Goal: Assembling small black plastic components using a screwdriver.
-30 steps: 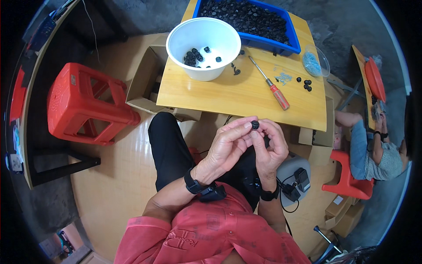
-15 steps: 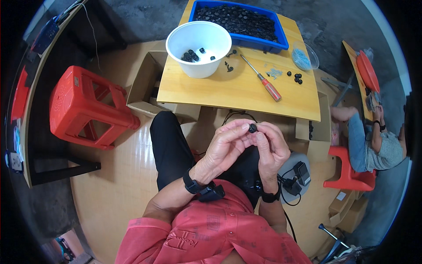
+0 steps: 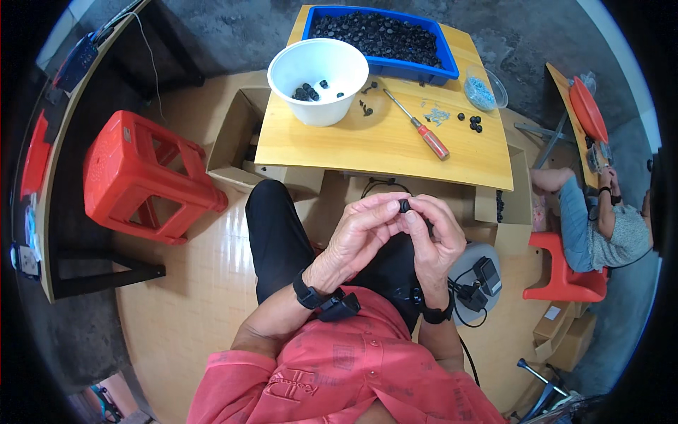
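Observation:
My left hand [image 3: 357, 240] and my right hand [image 3: 434, 237] meet over my lap, fingertips pinched together on a small black round part [image 3: 405, 205]. Both hands hold it between thumb and fingers, just in front of the wooden table [image 3: 381, 145]. On the table stand a white bowl [image 3: 319, 71] with a few black parts inside and a blue tray [image 3: 385, 35] full of black parts. A red-handled screwdriver [image 3: 422, 131] lies on the tabletop, with loose black parts [image 3: 472, 121] and small screws [image 3: 436, 113] beside it.
A red plastic stool [image 3: 145, 177] stands to my left, an open cardboard box [image 3: 236, 138] between it and the table. A clear dish [image 3: 486, 88] sits at the table's right. Another person [image 3: 600, 219] sits on a red stool at right. A charger and cables [image 3: 480, 283] lie on the floor.
The view has shifted slightly; my hands stay together on the small black part, fingers turning it a little.

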### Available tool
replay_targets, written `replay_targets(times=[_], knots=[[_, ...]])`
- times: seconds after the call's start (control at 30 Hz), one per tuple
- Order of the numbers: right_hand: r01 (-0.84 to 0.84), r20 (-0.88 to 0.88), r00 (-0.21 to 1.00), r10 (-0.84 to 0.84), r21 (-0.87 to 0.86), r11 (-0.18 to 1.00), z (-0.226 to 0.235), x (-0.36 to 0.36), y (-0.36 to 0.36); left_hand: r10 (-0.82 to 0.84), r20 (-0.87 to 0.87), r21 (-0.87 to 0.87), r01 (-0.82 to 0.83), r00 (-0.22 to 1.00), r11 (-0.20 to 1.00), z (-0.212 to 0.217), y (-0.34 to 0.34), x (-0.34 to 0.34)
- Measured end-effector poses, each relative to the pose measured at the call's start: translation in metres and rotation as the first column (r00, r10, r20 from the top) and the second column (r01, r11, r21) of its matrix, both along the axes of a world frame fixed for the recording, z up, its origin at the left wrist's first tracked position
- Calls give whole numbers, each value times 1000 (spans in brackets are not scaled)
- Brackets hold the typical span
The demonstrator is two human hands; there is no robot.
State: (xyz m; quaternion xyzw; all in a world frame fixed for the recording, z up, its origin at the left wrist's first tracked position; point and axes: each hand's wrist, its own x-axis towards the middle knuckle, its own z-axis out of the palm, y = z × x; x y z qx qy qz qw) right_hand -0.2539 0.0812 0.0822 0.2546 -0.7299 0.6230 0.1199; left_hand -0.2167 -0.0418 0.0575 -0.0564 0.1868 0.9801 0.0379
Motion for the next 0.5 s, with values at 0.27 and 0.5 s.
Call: replay_targets(times=[0.27, 0.5], knots=[[-69, 109, 992, 70, -14, 998, 1, -14, -4, -4, -19, -61, 3, 1000, 998, -10, -7, -9], [-78, 221, 969, 107, -136, 988, -7, -26, -14, 122, -41, -142, -127, 992, 982, -5, -12, -19]])
